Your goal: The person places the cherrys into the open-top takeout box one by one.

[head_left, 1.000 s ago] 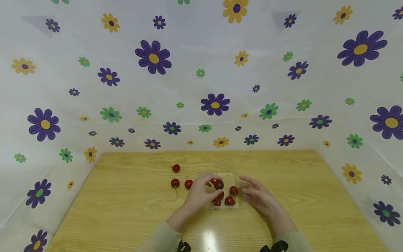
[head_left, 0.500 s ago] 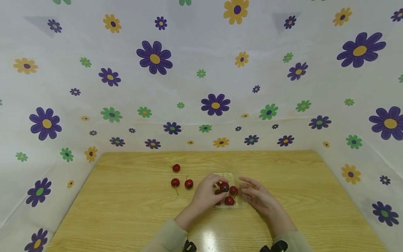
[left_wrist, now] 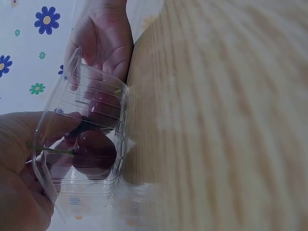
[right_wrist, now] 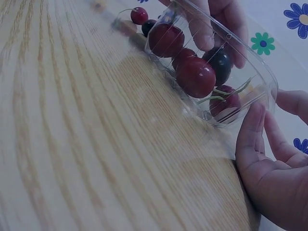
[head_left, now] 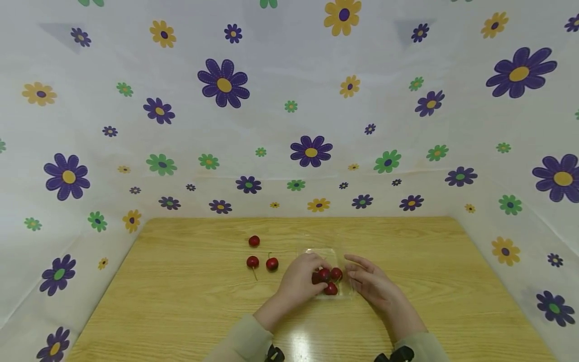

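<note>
A clear plastic container [head_left: 345, 290] stands on the table with several red cherries [right_wrist: 195, 77] inside. My left hand [head_left: 302, 277] reaches over its left side. The thumb and fingers pinch a dark cherry [right_wrist: 219, 65] low in the container, among the others. Part of the container is hidden behind that hand. On the opposite side, my right hand [head_left: 373, 284] has relaxed fingers resting against the container's wall and holds nothing; in the right wrist view its fingertips [right_wrist: 255, 120] meet the clear plastic.
Left of the container lie three loose cherries: one at the back [head_left: 254, 241], one with its stem toward me [head_left: 253, 262] and one nearer the left hand [head_left: 272, 264]. The wooden table [head_left: 190, 301] is bordered by a flower-patterned cloth [head_left: 271, 120].
My left hand has moved right and down into the container, carrying the dark cherry from the left side in among the others. The right hand has stayed in place.
</note>
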Demonstrator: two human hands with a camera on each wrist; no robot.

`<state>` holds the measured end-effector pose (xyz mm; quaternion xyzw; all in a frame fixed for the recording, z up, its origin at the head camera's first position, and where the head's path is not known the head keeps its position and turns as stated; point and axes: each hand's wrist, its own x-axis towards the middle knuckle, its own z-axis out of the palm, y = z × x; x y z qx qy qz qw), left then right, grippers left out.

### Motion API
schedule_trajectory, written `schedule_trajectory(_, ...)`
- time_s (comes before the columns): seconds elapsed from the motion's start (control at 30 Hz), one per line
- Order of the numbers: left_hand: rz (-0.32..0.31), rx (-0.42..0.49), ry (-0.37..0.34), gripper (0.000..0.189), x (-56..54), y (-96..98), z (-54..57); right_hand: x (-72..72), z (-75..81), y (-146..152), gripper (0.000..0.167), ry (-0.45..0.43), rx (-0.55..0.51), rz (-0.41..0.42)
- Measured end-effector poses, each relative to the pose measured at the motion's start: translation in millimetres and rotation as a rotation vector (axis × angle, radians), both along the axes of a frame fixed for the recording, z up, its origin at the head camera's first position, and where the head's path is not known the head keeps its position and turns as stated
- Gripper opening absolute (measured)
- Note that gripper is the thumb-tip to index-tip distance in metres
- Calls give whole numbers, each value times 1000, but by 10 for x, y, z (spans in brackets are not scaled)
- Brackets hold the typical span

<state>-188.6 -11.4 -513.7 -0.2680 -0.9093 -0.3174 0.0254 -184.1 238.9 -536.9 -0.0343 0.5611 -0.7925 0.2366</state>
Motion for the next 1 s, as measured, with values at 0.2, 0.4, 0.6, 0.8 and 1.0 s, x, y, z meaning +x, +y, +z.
schedule_trajectory(0.2,-5,1,-6,32,-3,2,9,-2,12,-7,39,-9,-4,-4)
schedule_trajectory(0.4,-13,74,-44,29,-9,-19,14,0,23,-14,40,-16,-27,-5)
schedule_trajectory(0.6,-29,193,-112,23,-6,-55,32,9,28,-8,42,-13,-56,3)
schedule_trajectory(0.8,-23,247,-133,20,17,-62,32,23,29,7,41,-12,-54,11)
schedule_trajectory(1.0,-11,265,-114,18,46,-58,34,28,28,13,40,-19,-40,5)
